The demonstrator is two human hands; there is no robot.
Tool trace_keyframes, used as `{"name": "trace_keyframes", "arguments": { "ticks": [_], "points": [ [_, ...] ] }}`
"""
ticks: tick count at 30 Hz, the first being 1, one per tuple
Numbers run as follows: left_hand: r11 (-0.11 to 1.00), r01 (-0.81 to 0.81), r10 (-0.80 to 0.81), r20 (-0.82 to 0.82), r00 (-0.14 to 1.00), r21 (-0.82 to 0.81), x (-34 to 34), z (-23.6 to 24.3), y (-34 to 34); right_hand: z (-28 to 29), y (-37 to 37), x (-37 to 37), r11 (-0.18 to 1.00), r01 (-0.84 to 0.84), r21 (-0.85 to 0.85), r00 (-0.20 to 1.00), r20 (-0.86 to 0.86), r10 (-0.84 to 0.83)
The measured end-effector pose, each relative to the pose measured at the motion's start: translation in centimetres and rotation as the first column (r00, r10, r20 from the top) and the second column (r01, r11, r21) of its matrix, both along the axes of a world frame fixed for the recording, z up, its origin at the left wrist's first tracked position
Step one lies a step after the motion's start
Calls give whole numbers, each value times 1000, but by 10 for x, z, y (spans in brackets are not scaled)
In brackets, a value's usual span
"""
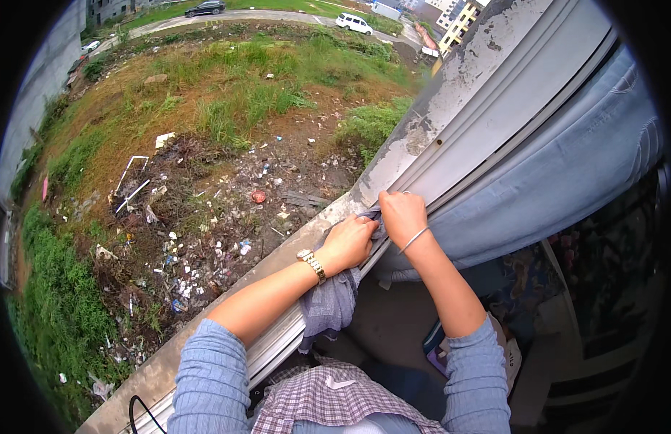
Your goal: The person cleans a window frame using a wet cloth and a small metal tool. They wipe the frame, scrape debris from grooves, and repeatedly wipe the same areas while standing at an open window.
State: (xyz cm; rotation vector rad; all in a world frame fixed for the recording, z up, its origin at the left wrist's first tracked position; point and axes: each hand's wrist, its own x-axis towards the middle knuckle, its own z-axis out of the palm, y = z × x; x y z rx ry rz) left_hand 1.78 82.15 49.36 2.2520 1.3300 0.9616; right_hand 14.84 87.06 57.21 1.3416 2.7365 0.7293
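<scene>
A grey cloth [331,307] hangs over the window's sliding track [285,352] and drapes down on the inner side. My left hand [347,244], with a gold watch on its wrist, is closed on the cloth's upper part above the track. Just beside it, at the corner where the sill meets the upright frame [487,108], my right hand [402,219] makes a fist around a bunched end of the same cloth. A thin bracelet circles the right wrist. Both hands nearly touch, and their fingertips are partly hidden in the folds.
A concrete ledge [227,296] runs along the window's outer side. Far below lies ground with grass and scattered rubbish [183,267]. Light blue jeans [538,181] hang at the right, close to my right forearm. A black cable [136,401] loops at the lower left.
</scene>
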Motion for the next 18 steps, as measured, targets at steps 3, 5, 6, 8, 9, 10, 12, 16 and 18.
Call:
{"name": "trace_keyframes", "arguments": {
  "ticks": [3,5,6,8,9,10,12,16,18],
  "points": [
    [999,14,-16,-68,998,-39,-5,-1,3,-3,0,-4,999,-41,-14,996,80,42],
    [1000,11,-11,-39,999,-6,-7,-5,-2,2,-1,-12,998,-58,-12,991,123,59],
    [999,-7,8,-23,1000,31,-5,-6,-2,12,0,-12,997,-74,31,990,120,70],
    [1000,-9,9,-35,999,-3,-5,-7,-2,16,1,-11,999,-36,7,994,103,35],
    [1000,-11,10,-41,999,-20,-6,-7,-2,10,-1,-12,999,-50,14,994,94,48],
    [998,6,-11,-90,996,-61,-4,-4,-1,0,-3,-7,998,-58,10,993,103,57],
    [999,7,-12,-104,994,-43,2,1,-1,-18,2,1,997,-80,15,991,107,78],
    [1000,-19,19,-72,997,-5,-1,-8,-1,15,-1,-7,997,-75,15,994,83,73],
    [1000,-15,14,-73,997,-20,2,-9,-1,-8,2,-1,992,-128,14,988,90,126]
  ]
}}
